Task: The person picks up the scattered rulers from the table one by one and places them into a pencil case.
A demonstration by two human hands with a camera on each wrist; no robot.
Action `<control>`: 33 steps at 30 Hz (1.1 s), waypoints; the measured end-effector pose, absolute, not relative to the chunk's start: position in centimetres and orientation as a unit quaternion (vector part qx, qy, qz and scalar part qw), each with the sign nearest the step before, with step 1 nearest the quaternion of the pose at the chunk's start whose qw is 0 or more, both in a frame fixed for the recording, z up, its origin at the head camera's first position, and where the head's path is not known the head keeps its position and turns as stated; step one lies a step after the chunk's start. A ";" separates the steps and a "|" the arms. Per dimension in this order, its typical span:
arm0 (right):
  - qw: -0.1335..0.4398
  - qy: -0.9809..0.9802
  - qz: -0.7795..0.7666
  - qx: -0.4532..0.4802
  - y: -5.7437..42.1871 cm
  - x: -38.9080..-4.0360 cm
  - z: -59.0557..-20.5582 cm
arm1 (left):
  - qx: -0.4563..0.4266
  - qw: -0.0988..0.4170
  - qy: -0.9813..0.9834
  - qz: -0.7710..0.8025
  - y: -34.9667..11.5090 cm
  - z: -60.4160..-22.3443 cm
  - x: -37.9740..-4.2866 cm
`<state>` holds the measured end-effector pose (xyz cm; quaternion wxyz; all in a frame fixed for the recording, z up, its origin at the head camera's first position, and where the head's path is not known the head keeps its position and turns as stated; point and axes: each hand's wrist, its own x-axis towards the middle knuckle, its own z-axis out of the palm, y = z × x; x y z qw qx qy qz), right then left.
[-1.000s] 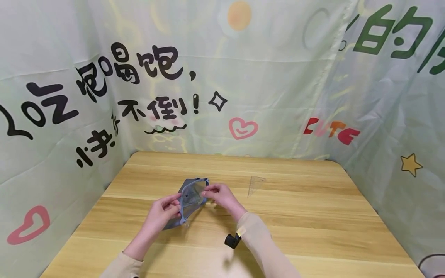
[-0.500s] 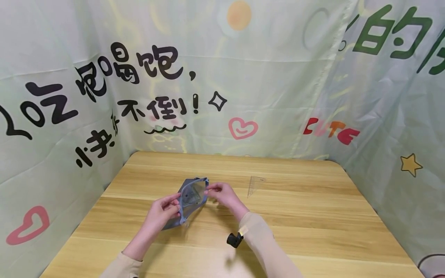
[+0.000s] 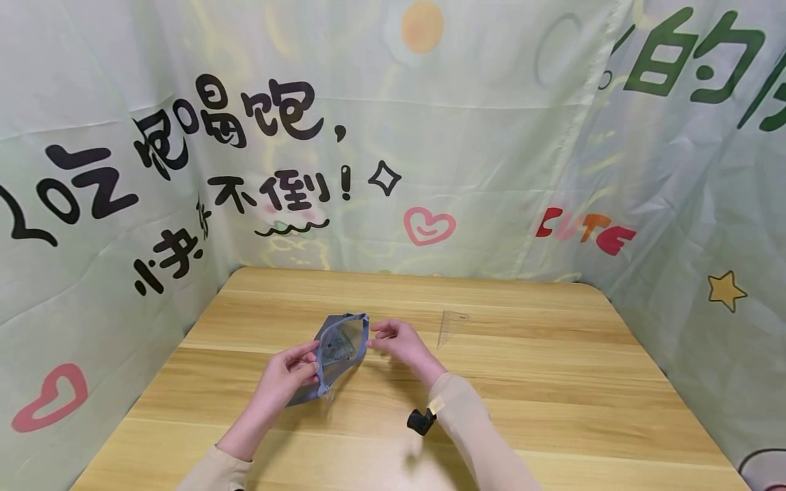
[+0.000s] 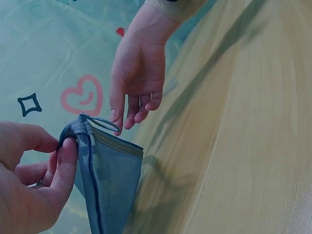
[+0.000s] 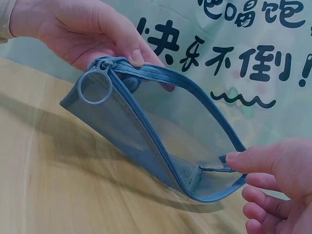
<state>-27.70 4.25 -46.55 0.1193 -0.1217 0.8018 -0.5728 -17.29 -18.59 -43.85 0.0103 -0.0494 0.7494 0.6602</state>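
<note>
A blue zippered pouch [image 3: 306, 394] with see-through sides stands tilted over the table, its mouth unzipped and spread. My left hand [image 3: 287, 374] pinches the rim near one end, thumb and fingers on either side of the fabric. By that grip hangs the round zipper pull [image 5: 95, 87], a ring in pale blue. At the pouch's far end is my right hand [image 3: 402, 344], fingertips close to the rim. In the left wrist view this right hand [image 4: 140, 70] has loose, extended fingers with nothing between them. Through the mouth the inner mesh and a dark seam show.
A clear triangular ruler [image 3: 451, 327] lies on the wooden table [image 3: 552, 382], beyond and right of my right hand. A black camera [image 3: 420, 421] juts from the right wrist. Printed fabric curtains [image 3: 491, 150] stand behind the table and along both sides.
My right hand has drawn back slightly to the right, its fingers coming away from the pouch's rim. The left hand and the pouch have stayed nearly still.
</note>
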 end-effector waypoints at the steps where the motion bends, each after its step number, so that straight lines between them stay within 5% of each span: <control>1: 0.119 0.802 -0.572 -0.123 4.4 -27.8 -46.6 | -0.049 0.010 0.750 0.660 -18.6 -43.8 -17.3; 33: 0.065 0.845 -0.504 -0.166 10.7 -30.9 -45.9 | -0.052 0.005 0.751 0.659 -18.8 -44.0 -17.4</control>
